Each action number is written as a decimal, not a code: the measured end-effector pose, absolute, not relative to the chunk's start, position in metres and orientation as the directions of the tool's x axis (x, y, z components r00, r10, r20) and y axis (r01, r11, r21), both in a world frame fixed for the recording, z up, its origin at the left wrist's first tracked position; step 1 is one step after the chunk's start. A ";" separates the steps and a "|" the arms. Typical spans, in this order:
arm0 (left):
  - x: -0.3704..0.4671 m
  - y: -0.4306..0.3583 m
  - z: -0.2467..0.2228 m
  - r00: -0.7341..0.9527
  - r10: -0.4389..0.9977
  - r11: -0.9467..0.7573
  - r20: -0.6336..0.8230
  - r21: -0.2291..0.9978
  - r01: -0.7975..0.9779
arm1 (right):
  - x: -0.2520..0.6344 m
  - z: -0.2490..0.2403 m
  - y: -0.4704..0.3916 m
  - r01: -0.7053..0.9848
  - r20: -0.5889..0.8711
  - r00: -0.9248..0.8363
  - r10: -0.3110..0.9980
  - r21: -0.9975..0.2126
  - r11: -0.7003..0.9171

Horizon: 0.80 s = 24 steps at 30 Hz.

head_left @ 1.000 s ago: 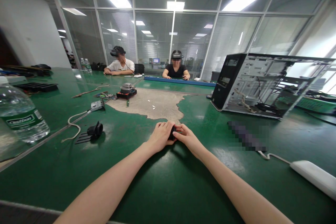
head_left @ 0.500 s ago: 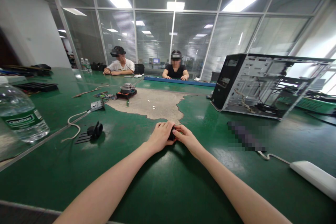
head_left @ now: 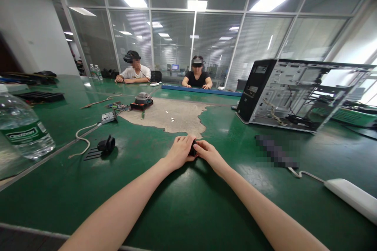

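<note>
A small black object (head_left: 193, 149) is held between my two hands over the green table (head_left: 182, 211), near the middle of the view. My left hand (head_left: 180, 152) wraps round it from the left, fingers bent over its top. From the right, my right hand (head_left: 209, 154) has its thumb and fingers closed against it. Most of the object is hidden by the fingers, so its shape cannot be made out. Just beyond the hands lies the torn edge of a bare tan patch (head_left: 182, 119) in the table's green covering.
An open computer case (head_left: 250, 94) stands at the right, near a white power strip (head_left: 352, 196) with a cable. To the left are a water bottle (head_left: 25, 129), a black bracket-like part (head_left: 106, 145) and a metal connector piece (head_left: 108, 117). Two people sit across the table.
</note>
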<state>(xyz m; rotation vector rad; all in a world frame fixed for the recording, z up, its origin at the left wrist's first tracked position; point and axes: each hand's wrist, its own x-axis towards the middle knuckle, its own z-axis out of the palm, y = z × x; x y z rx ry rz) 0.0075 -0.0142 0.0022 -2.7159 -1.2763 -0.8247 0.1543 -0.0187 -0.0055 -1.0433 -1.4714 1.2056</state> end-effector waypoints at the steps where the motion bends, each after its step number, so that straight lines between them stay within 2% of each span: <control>1: 0.007 -0.015 0.002 0.524 0.709 -0.662 0.472 0.191 0.725 | 0.155 -0.004 -0.019 0.044 0.146 -0.222 0.964 -0.986 0.160; 6: 0.008 -0.016 0.003 0.525 0.706 -0.666 0.476 0.194 0.720 | 0.159 0.002 -0.024 -0.028 0.153 -0.285 0.946 -0.988 0.152; 14: 0.008 -0.015 0.003 0.523 0.711 -0.664 0.470 0.206 0.718 | 0.153 -0.004 -0.022 -0.025 0.135 -0.215 0.967 -0.991 0.133; 21: 0.008 -0.016 0.005 0.516 0.722 -0.658 0.461 0.226 0.719 | 0.175 0.001 -0.012 -0.113 -0.012 -0.019 1.000 -0.993 -0.014; 24: 0.008 -0.017 0.005 0.514 0.722 -0.657 0.464 0.225 0.719 | 0.175 0.004 -0.013 -0.129 -0.041 -0.041 0.998 -0.991 -0.046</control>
